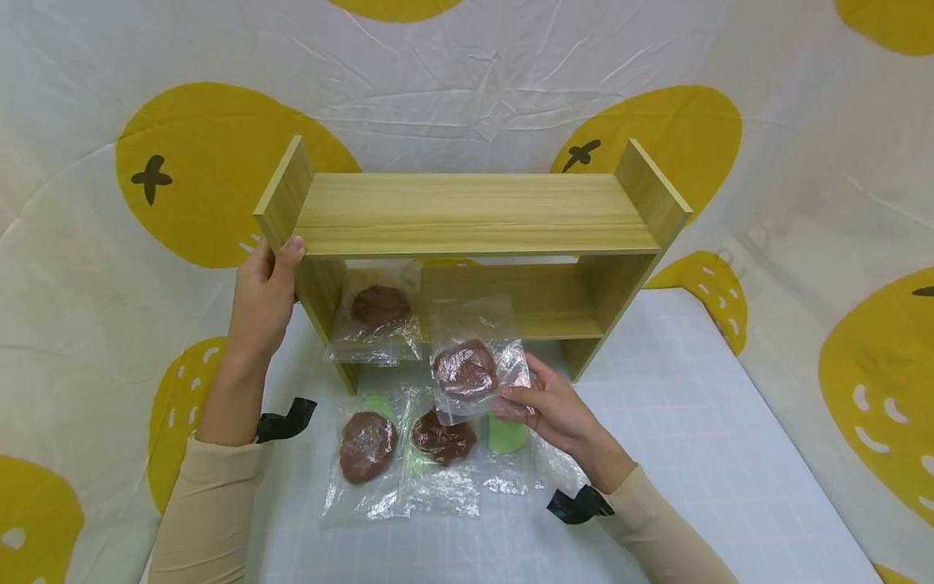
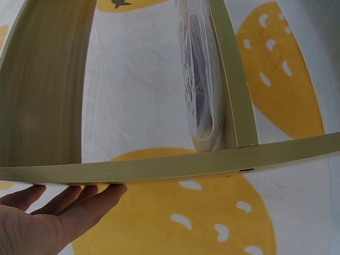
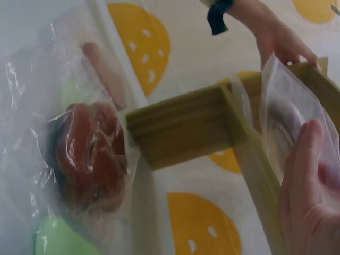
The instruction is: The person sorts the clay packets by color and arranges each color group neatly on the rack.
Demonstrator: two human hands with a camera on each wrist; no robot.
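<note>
Pinched only at one edge by the right hand, the clear plastic bag with a rounded reddish-brown disc, fronting the tan wooden shelf the left hand grips, could sag and snag there.

1. A white cloth hangs behind the table and on both sides of it, like a wall.
2. Large yellow patches are printed on it — rounded shapes, several cut off by the edge of view.
3. Dark crosses and small white marks sit on some of these patches.
4. Creases spread across the upper middle of the cloth.
5. A pale blue cover with faint lines lies over the table, whose right edge slants towards the lower right.
6. The light looks soft — a mild sheen shows around the creases.
</note>
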